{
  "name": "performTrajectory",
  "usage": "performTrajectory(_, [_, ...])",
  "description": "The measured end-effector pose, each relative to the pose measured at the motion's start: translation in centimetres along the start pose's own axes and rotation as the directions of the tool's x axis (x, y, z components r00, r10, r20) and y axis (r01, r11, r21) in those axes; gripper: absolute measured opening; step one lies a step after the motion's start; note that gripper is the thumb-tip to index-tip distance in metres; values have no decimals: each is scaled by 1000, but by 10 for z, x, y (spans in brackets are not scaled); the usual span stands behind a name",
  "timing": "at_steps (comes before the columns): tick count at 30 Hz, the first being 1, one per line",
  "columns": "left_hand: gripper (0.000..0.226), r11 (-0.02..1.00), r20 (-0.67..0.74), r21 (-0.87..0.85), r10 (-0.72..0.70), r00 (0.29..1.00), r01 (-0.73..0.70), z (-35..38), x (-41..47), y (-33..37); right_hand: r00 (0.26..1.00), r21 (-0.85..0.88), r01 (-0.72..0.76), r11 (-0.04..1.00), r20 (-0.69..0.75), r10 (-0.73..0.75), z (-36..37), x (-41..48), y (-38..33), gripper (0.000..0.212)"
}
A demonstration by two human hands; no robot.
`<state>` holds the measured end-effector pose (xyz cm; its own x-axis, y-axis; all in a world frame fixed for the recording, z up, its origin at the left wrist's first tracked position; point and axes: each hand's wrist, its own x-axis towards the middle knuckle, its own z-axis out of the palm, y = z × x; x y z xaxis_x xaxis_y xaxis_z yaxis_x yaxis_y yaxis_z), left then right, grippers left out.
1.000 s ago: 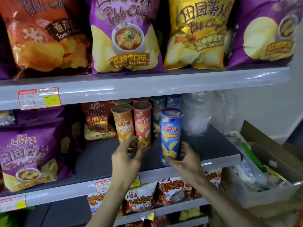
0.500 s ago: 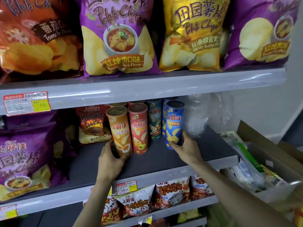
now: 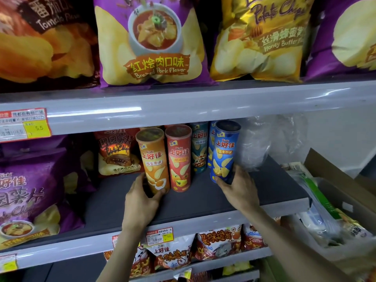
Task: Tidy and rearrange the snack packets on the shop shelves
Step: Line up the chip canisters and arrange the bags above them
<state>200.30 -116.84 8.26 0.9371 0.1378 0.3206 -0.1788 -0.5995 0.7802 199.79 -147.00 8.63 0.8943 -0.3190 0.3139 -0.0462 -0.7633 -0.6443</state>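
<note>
On the grey middle shelf point(image 3: 203, 202) stand several chip cans. My left hand point(image 3: 142, 198) grips the base of the orange can point(image 3: 152, 157). A red can point(image 3: 180, 157) stands upright right beside it, touching. My right hand point(image 3: 238, 186) holds the lower part of the blue can point(image 3: 224, 151), which stands slightly tilted at the right of the row. A teal can point(image 3: 199, 147) and another blue can, mostly hidden, stand behind.
Large chip bags fill the top shelf: purple point(image 3: 154, 41), yellow point(image 3: 262, 37), orange point(image 3: 44, 37). A purple bag point(image 3: 30, 190) and a red-brown bag point(image 3: 116, 153) sit left on the middle shelf, clear plastic point(image 3: 264, 143) at right. A cardboard box point(image 3: 335, 202) stands at right. Small packets point(image 3: 217, 243) lie below.
The blue can has gone from the shelf's front edge back into the row. My left hand moved from the red can's base to the orange can. The camera moved closer.
</note>
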Motion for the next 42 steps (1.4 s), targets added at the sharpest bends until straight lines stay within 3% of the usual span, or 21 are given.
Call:
performTrajectory(12, [65, 999, 20, 31, -32, 999, 31, -2, -2, 3, 1000, -84, -13, 996, 9, 14, 0, -3, -3, 54])
performTrajectory(16, [59, 996, 100, 52, -76, 992, 71, -10, 1, 12, 998, -116, -7, 993, 63, 15, -7, 0, -4, 49])
performTrajectory(20, [43, 975, 207, 202, -131, 970, 89, -24, 1, 24, 986, -229, 38, 973, 169, 1, -21, 0, -4, 42])
performTrajectory(23, [23, 937, 281, 327, -221, 934, 123, -34, -7, 32, 964, -288, 92, 953, 265, -13, -38, -3, -2, 49])
performTrajectory(25, [27, 911, 306, 400, -241, 921, 106, -37, -18, 40, 939, -321, 133, 938, 343, -16, -55, -7, -1, 51])
performTrajectory(28, [42, 888, 309, 456, -215, 926, 54, -34, -41, 72, 910, -328, 194, 925, 411, -45, -88, -13, 1, 48])
performTrajectory(32, [38, 886, 295, 464, -134, 946, -19, -16, -78, 142, 896, -290, 250, 924, 430, -107, -145, -23, 5, 49])
performTrajectory(42, [56, 862, 237, 468, 88, 967, -194, 37, -150, 323, 865, -254, 459, 851, 344, -364, -303, -51, 20, 48])
